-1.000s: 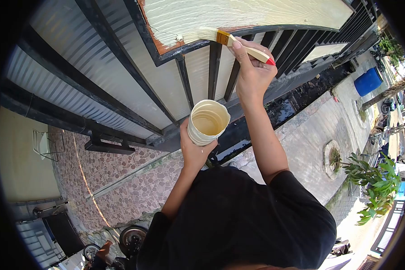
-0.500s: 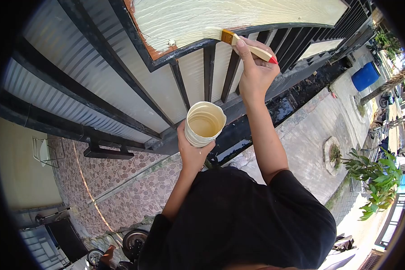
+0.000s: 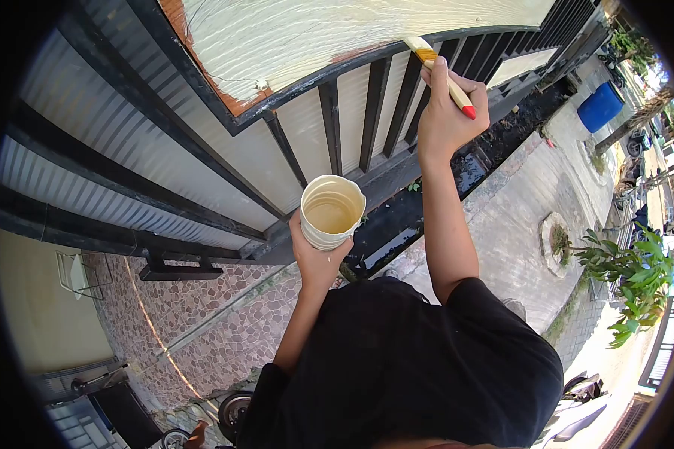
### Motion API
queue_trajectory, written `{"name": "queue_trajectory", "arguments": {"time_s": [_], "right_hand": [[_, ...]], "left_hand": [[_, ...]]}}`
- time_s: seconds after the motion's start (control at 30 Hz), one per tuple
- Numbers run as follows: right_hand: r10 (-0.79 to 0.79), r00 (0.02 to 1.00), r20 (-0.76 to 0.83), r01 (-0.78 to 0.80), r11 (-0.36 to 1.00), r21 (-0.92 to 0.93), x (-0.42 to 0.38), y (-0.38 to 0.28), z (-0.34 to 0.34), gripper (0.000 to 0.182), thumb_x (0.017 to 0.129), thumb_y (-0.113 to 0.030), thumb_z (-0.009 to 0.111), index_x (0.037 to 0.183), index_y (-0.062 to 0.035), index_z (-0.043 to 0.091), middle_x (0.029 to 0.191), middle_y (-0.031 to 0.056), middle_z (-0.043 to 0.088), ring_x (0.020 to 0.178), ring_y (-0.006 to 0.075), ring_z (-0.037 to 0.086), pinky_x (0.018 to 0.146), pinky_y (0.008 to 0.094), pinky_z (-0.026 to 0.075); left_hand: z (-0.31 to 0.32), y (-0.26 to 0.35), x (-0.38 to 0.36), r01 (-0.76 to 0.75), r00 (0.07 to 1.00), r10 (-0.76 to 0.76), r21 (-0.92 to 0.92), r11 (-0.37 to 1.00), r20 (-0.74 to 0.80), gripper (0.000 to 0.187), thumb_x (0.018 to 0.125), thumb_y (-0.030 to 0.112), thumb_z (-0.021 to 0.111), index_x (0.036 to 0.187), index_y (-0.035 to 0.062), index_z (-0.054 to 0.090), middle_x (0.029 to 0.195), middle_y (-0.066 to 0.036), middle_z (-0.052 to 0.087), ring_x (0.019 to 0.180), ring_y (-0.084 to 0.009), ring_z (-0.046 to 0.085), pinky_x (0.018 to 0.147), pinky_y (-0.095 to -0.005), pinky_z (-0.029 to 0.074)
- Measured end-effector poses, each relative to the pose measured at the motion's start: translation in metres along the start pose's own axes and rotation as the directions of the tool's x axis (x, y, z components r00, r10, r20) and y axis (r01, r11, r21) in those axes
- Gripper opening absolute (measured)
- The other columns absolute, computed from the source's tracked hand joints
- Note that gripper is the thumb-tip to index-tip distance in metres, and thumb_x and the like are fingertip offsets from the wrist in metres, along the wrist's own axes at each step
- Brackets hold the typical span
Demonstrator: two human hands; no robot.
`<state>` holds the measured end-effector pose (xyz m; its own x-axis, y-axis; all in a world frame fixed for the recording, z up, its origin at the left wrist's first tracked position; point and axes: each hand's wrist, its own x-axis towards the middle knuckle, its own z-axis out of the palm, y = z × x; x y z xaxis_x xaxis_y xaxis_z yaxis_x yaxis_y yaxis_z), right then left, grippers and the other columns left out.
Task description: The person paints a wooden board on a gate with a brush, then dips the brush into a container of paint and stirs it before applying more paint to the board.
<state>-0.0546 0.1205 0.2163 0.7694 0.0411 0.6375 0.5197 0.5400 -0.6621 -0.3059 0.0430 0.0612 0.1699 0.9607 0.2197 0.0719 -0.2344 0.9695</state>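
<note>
Right hand grips the paintbrush against the gate's cream panel; left hand fingers clasp the paint cup below it, over pebbled paving.

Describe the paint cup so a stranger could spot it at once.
Start at the black metal gate with its cream-painted panel. Below the panel, in front of the bars, the left hand holds up a small cup. It is the only open round container nearby, smeared cream all over, with paint pooled inside.
</note>
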Motion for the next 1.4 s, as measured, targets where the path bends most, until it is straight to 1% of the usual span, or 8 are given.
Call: {"name": "queue_trajectory", "arguments": {"time_s": [0.13, 0.27, 0.5, 0.57, 0.77, 1.0, 1.13, 1.4], "right_hand": [[-0.075, 0.995, -0.064, 0.067, 0.99, -0.121, 0.006, 0.027, 0.004, 0.028, 0.096, -0.014, 0.09, 0.083, 0.0028, 0.071, 0.083, 0.0107, 0.077, 0.072, 0.0115, 0.069, 0.068, 0.0277, 0.054], [-0.088, 0.996, -0.008, 0.085, 0.982, -0.166, -0.001, 0.022, 0.012, 0.027, 0.094, -0.012, 0.091, 0.084, 0.0017, 0.071, 0.078, 0.0086, 0.072, 0.07, 0.0115, 0.066, 0.064, 0.029, 0.051], [-0.036, 0.997, 0.072, 0.042, 0.995, -0.089, -0.025, -0.006, 0.009, 0.027, 0.094, -0.012, 0.091, 0.083, 0.0018, 0.071, 0.078, 0.0099, 0.073, 0.071, 0.0126, 0.068, 0.065, 0.028, 0.052], [-0.07, 0.992, 0.108, 0.09, 0.977, -0.195, -0.011, -0.006, -0.003, 0.022, 0.1, -0.011, 0.086, 0.09, 0.0034, 0.072, 0.086, 0.0143, 0.08, 0.083, 0.0154, 0.081, 0.074, 0.0241, 0.06], [-0.116, 0.993, 0.025, 0.118, 0.976, -0.182, 0.003, 0.02, 0.014, 0.028, 0.094, -0.013, 0.089, 0.08, 0.0021, 0.069, 0.074, 0.01, 0.071, 0.068, 0.0147, 0.065, 0.063, 0.0311, 0.05], [0.145, 0.979, 0.145, -0.144, 0.989, -0.013, -0.02, -0.029, 0.009, 0.027, 0.097, -0.011, 0.088, 0.082, 0.0019, 0.069, 0.077, 0.0113, 0.079, 0.071, 0.0119, 0.075, 0.067, 0.0252, 0.056], [0.055, 0.998, -0.013, -0.055, 0.997, -0.044, 0.008, -0.012, 0.004, 0.026, 0.098, -0.011, 0.086, 0.082, 0.0021, 0.07, 0.079, 0.0123, 0.081, 0.074, 0.0126, 0.077, 0.068, 0.0246, 0.057], [-0.005, 0.992, 0.126, 0.023, 0.99, -0.139, -0.032, -0.009, 0.028, 0.029, 0.094, -0.012, 0.089, 0.079, 0.0016, 0.069, 0.075, 0.0087, 0.076, 0.066, 0.0113, 0.07, 0.064, 0.0262, 0.053]], "left_hand": [[-0.002, 0.003, -0.001, -0.029, 1.0, 0.029, 0.064, 0.998, 0.004, 0.094, 0.074, 0.007, 0.096, 0.153, 0.0008, 0.044, 0.137, -0.018, 0.066, 0.129, -0.0295, 0.067, 0.111, -0.0448, 0.052], [-0.001, 0.001, -0.002, -0.033, 0.999, 0.033, 0.039, 0.999, 0.008, 0.093, 0.074, 0.006, 0.095, 0.152, 0.0007, 0.044, 0.137, -0.018, 0.066, 0.129, -0.0293, 0.067, 0.111, -0.0446, 0.052], [-0.002, 0.001, -0.004, -0.021, 1.0, 0.021, 0.027, 0.999, 0.016, 0.093, 0.074, 0.006, 0.095, 0.152, 0.0013, 0.045, 0.138, -0.018, 0.065, 0.129, -0.0292, 0.067, 0.112, -0.0441, 0.051], [-0.002, 0.003, -0.003, -0.012, 1.0, 0.011, 0.032, 0.999, 0.008, 0.093, 0.074, 0.006, 0.095, 0.152, 0.0015, 0.045, 0.138, -0.018, 0.065, 0.129, -0.0292, 0.067, 0.112, -0.0441, 0.051], [-0.002, 0.005, -0.005, -0.024, 1.0, 0.024, 0.061, 0.998, -0.002, 0.093, 0.074, 0.006, 0.095, 0.152, 0.0018, 0.045, 0.138, -0.018, 0.065, 0.129, -0.0293, 0.067, 0.111, -0.0441, 0.052], [-0.001, -0.002, -0.004, -0.023, 1.0, 0.022, 0.039, 0.999, 0.009, 0.092, 0.074, 0.007, 0.096, 0.151, 0.0026, 0.045, 0.136, -0.018, 0.066, 0.127, -0.03, 0.068, 0.11, -0.044, 0.052], [-0.002, -0.005, -0.005, -0.027, 1.0, 0.027, 0.053, 0.998, 0.006, 0.091, 0.074, 0.008, 0.096, 0.149, 0.0023, 0.046, 0.136, -0.018, 0.066, 0.127, -0.03, 0.068, 0.11, -0.044, 0.052], [0.001, -0.001, -0.003, -0.027, 1.0, 0.026, 0.039, 0.999, 0.015, 0.091, 0.074, 0.008, 0.095, 0.149, 0.0015, 0.045, 0.135, -0.018, 0.066, 0.126, -0.0287, 0.068, 0.11, -0.0433, 0.052]]}}
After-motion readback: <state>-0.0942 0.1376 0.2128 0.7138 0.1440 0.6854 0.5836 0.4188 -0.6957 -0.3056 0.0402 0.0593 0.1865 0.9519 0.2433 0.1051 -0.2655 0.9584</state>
